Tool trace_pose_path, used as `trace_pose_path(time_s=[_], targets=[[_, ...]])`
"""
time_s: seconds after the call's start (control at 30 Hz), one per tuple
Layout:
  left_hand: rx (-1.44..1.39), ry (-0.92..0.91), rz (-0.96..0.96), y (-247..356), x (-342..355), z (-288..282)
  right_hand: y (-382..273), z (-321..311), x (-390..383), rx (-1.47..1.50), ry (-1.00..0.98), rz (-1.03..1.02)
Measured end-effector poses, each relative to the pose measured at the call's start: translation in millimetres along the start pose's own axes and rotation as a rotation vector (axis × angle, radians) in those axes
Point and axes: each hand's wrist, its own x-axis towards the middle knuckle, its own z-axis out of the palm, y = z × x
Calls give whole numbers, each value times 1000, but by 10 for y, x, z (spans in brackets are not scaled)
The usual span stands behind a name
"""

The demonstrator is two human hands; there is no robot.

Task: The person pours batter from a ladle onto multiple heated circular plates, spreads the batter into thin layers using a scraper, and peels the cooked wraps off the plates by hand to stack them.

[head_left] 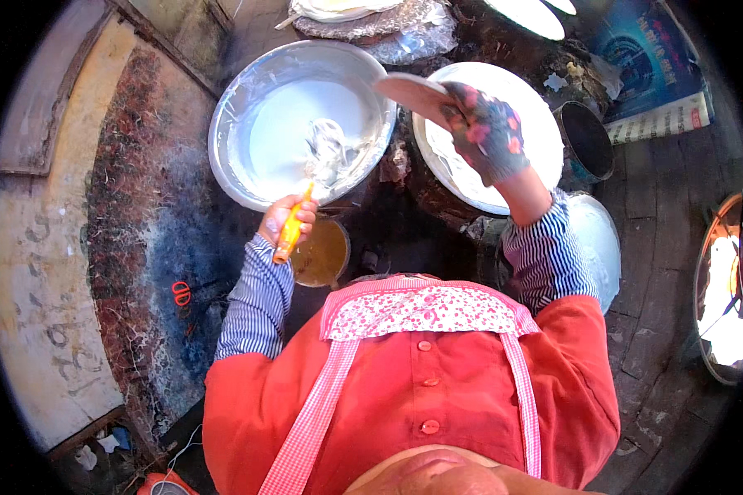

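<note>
My bare left hand (pixel 287 221) is closed round the yellow handle of a ladle (pixel 292 228). Its metal head, coated in white, lies in the white liquid batter inside a large metal basin (pixel 221 153). My right hand (pixel 489 132) wears a dark glove with a pink flower pattern. It grips a flat brownish scraper with a rounded edge (pixel 415 93), whose free end points left toward the basin. Beneath the right hand is a round griddle (pixel 539 136) with a white surface. Part of the griddle is hidden by my hand and the scraper.
Below the basin stands a round container of yellowish liquid (pixel 320 254). A dark bucket (pixel 586 142) is right of the griddle. A pale, white-coated basin (pixel 596 243) sits beside my right elbow. Thin flat sheets (pixel 343 7) are stacked at the far side. A stained board (pixel 161 206) runs along the left.
</note>
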Motion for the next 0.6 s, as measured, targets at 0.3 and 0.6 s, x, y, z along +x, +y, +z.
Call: trace_pose_path(time_s=[0.3,0.6], targets=[[457,-51,536,141,-974,1363,386,-132,-958,149,137,199],[57,-18,93,385,-730,277,447,53,-1952,446,145,615]])
